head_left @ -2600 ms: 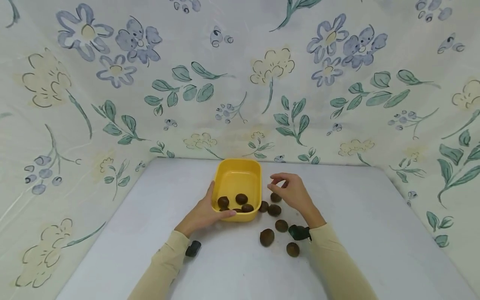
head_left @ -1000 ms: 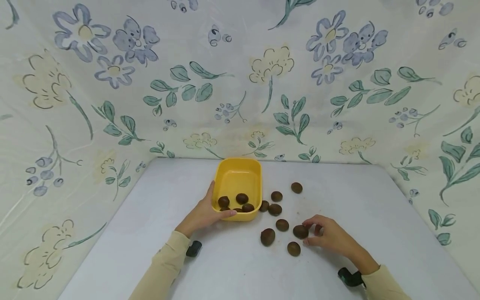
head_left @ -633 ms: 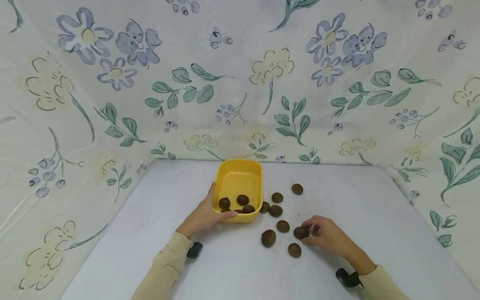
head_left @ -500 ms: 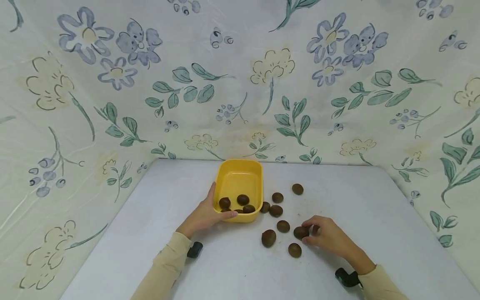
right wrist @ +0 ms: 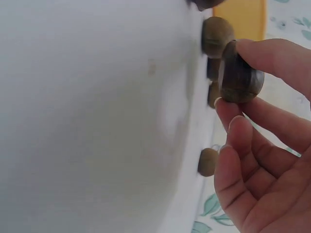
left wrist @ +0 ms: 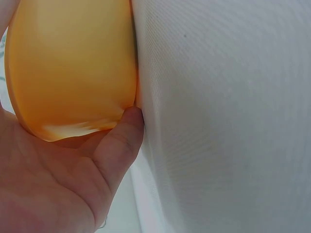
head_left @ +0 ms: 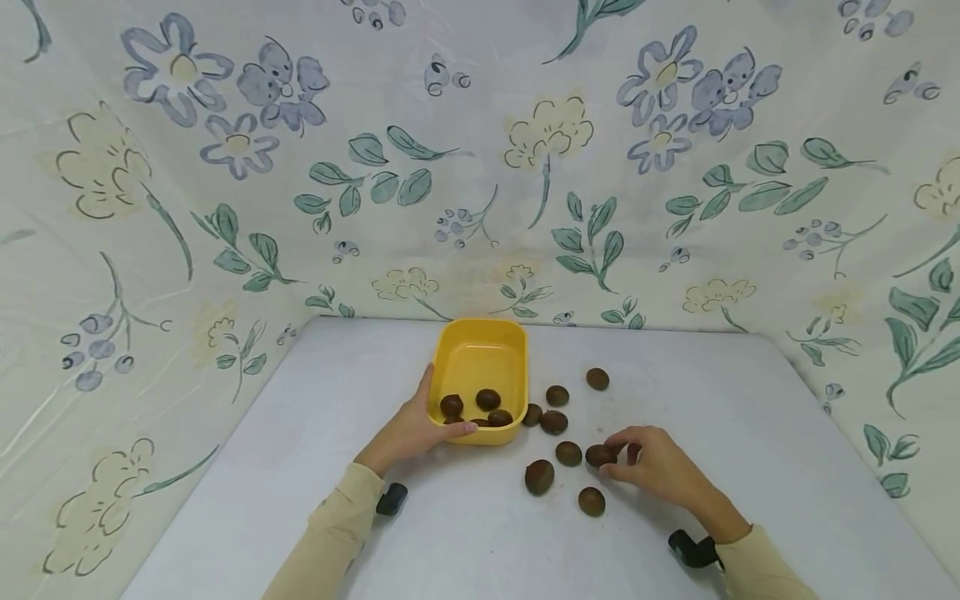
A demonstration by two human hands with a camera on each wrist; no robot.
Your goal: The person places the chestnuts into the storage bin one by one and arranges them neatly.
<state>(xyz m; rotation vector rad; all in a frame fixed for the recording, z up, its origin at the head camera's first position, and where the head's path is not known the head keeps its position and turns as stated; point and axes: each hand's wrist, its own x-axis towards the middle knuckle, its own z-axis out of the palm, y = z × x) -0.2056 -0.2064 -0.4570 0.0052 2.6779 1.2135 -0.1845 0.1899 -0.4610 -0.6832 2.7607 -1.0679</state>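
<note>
My left hand (head_left: 411, 432) grips the near left corner of a yellow plastic tub (head_left: 480, 367), its thumb over the front rim. In the left wrist view the fingers wrap the tub's wall (left wrist: 73, 63). Several brown chestnuts (head_left: 488, 400) lie at the near end inside it. To the right, my right hand (head_left: 663, 468) pinches a chestnut (head_left: 597, 456) between thumb and fingers. Seen from the right wrist, that dark, glossy chestnut (right wrist: 240, 75) appears raised off the table, with the other fingers loosely curled.
Loose chestnuts lie on the white table (head_left: 450, 533): one large (head_left: 539, 477), one nearer the front (head_left: 592, 502), one at the back (head_left: 597, 379), others beside the tub (head_left: 554, 422). Floral sheeting (head_left: 480, 208) stands along the back and sides.
My right hand moved from near the tub, leaving a chestnut at the back, to another chestnut on the right. It now has shifted that one slightly up and left. The left hand stays on the tub.
</note>
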